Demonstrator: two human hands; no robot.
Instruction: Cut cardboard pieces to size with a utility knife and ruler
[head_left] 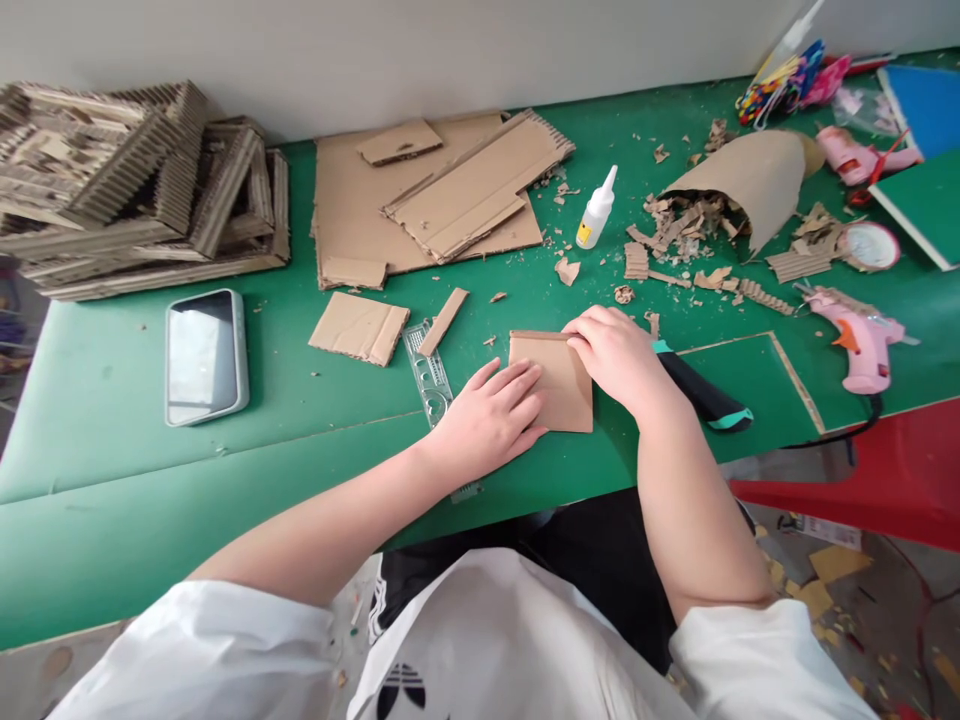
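A small brown cardboard piece (562,395) lies flat on the green table (97,400) near its front edge. My left hand (491,415) rests flat on the piece's left side, fingers stretched out together. My right hand (619,355) presses on its upper right corner with the fingers curled down. Just right of that hand a black utility knife with teal trim (701,392) lies on the table. A clear plastic ruler (429,375) lies under my left wrist.
A glue bottle (596,210) stands behind. Cardboard sheets (427,195), a stack of corrugated frames (142,185), a phone (204,355), a scrap-filled cardboard cone (739,185), a pink glue gun (862,335) and a red chair (862,480) surround the spot.
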